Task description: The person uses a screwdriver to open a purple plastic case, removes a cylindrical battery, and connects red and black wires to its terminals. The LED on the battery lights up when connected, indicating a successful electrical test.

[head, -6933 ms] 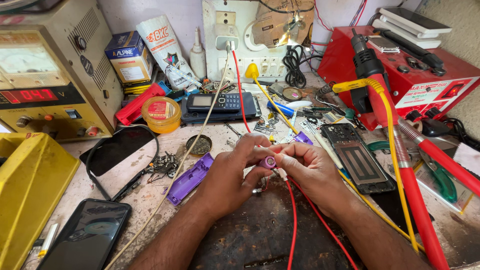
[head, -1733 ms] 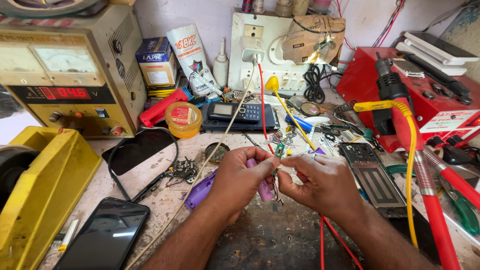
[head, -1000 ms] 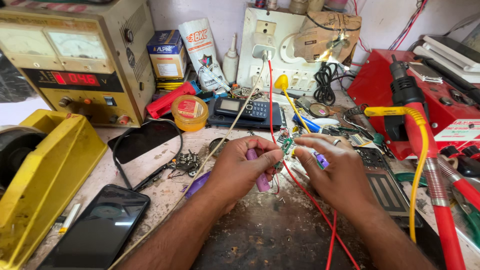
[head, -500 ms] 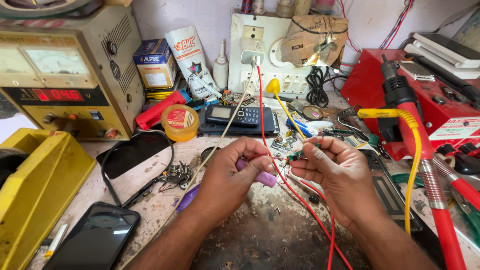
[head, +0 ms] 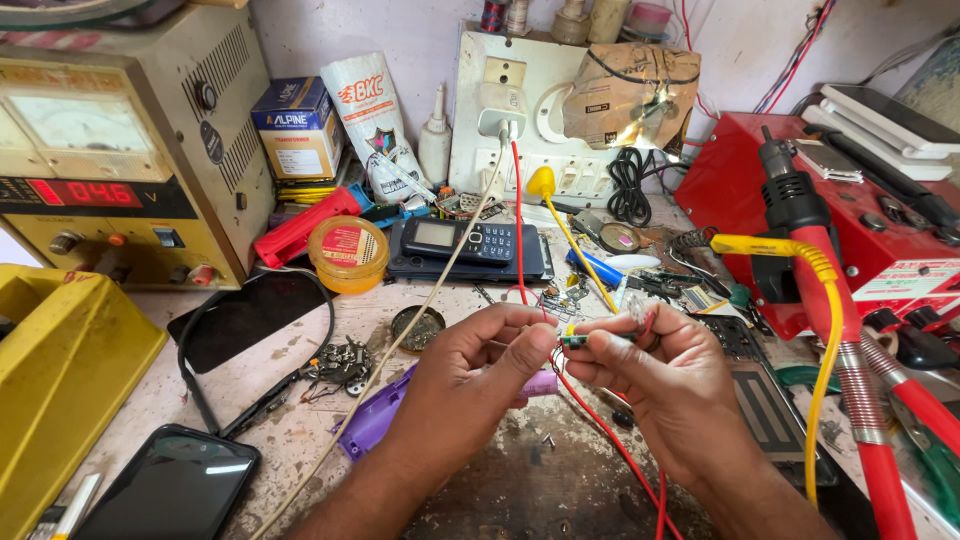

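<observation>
Bright, even light, soft shadows, sharp centre, slight wide-angle stretch at the edges.

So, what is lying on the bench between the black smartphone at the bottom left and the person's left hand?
In the head view, a purple plastic piece and a thin beige cable lie between the smartphone and the left hand.

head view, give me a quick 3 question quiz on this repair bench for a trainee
1. True or false: both hands pinch the small green part between them.
2. Which lies nearest the left hand? A) purple casing B) red hot-air station C) blue box
3. What colour is the wire that runs down under the right hand?

Key: 1 true; 2 A; 3 red.
</observation>
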